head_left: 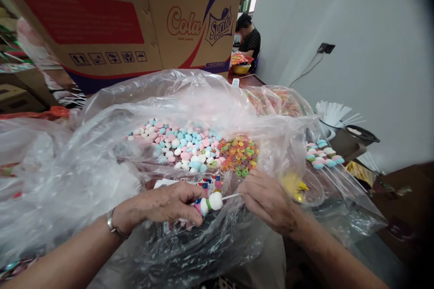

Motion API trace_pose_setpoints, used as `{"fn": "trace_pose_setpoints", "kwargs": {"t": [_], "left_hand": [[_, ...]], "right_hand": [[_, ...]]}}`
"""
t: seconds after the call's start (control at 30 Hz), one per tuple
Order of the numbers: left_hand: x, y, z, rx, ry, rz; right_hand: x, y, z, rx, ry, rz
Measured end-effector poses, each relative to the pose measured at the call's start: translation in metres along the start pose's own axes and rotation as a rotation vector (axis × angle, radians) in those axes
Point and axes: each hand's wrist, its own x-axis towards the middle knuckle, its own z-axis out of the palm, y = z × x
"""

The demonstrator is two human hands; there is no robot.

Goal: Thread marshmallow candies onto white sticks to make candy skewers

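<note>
Between my hands is a candy skewer (215,201), with white marshmallow-like pieces and a green ring threaded on a thin white stick (231,196). My left hand (176,203) grips its candy end, where pink and blue bits show at the fingers. My right hand (266,198) pinches the far end of the stick. Just beyond them lie a pile of pink, blue and white candies (185,144) and a heap of small coloured gummy rings (240,156), both on clear plastic. Printed packaging (212,184) is partly hidden behind my left hand.
A large cardboard box (152,22) stands at the back. Finished-looking candy skewers (323,154) lie at the right, by a container of white sticks (334,115). Crumpled plastic sheeting (68,176) spreads across the left. Another person (251,40) sits farther back.
</note>
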Motion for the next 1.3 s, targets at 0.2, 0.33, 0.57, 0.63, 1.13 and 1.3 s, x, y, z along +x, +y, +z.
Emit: {"fn": "trace_pose_setpoints", "kwargs": {"t": [0.2,0.33,0.57,0.63,1.13,1.3], "left_hand": [[0.001,-0.002,0.003,0.021,0.05,-0.066],[-0.001,-0.002,0.003,0.048,0.069,-0.07],[-0.003,-0.005,-0.002,0.092,0.026,-0.075],[-0.005,-0.005,-0.004,0.115,0.001,-0.067],[-0.001,-0.005,0.0,0.406,0.216,0.042],[0.0,-0.006,0.007,0.525,0.159,0.037]], "right_hand": [[0.001,0.0,0.005,0.205,-0.072,0.364],[0.001,0.003,0.004,0.167,-0.085,0.403],[0.006,0.006,0.004,0.075,-0.042,0.195],[0.006,0.007,0.004,0.033,-0.01,0.124],[0.0,-0.015,0.0,0.243,-0.194,0.47],[-0.003,-0.016,0.016,0.234,-0.097,0.308]]}}
